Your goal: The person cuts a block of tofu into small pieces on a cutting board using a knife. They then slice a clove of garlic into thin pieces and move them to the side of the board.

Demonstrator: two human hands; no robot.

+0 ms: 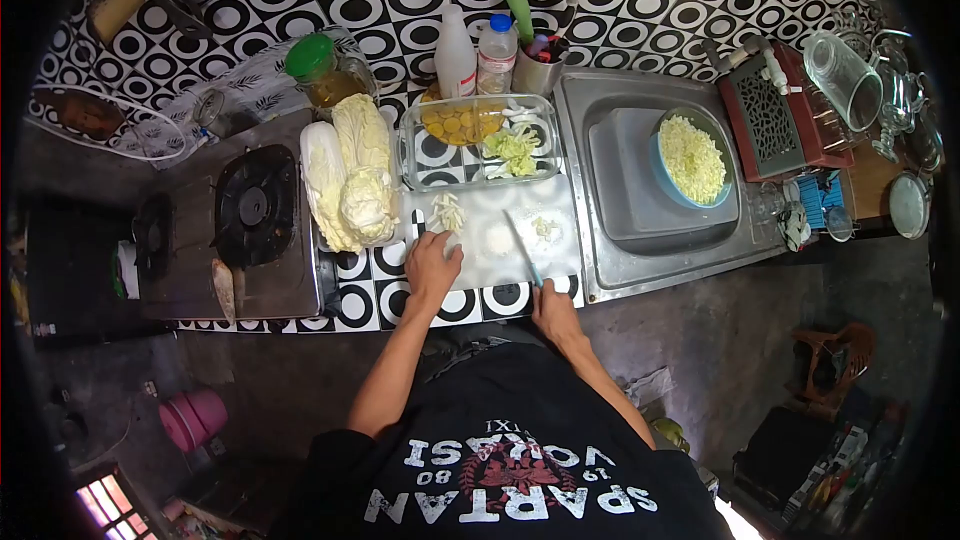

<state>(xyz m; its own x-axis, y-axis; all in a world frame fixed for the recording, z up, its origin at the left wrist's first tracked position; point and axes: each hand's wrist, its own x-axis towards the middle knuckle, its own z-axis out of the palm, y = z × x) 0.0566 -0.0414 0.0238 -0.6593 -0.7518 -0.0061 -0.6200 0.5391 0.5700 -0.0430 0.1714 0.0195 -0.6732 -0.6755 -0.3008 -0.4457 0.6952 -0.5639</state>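
My right hand (553,308) is closed around the handle of a knife (519,240), whose blade points away from me over a pale translucent cutting board (480,268). Beside the blade, to its right, lie small chopped cabbage bits (544,228). At the board's left side rests my left hand (432,265), thumb apart from the fingers and nothing visible in its grasp. Just beyond its fingertips is a small pile of cabbage strips (447,213). Whole napa cabbages (352,175) stand left of the board. Behind it, a clear glass dish (408,162) holds cabbage leaves (514,150).
A gas stove (190,285) is at the left. To the right, a steel sink (600,270) contains an upturned grey basin (625,165) and a blue bowl (660,175) of chopped cabbage. Bottles (456,60), a green-lidded jar (330,80) and a utensil holder (538,75) line the wall.
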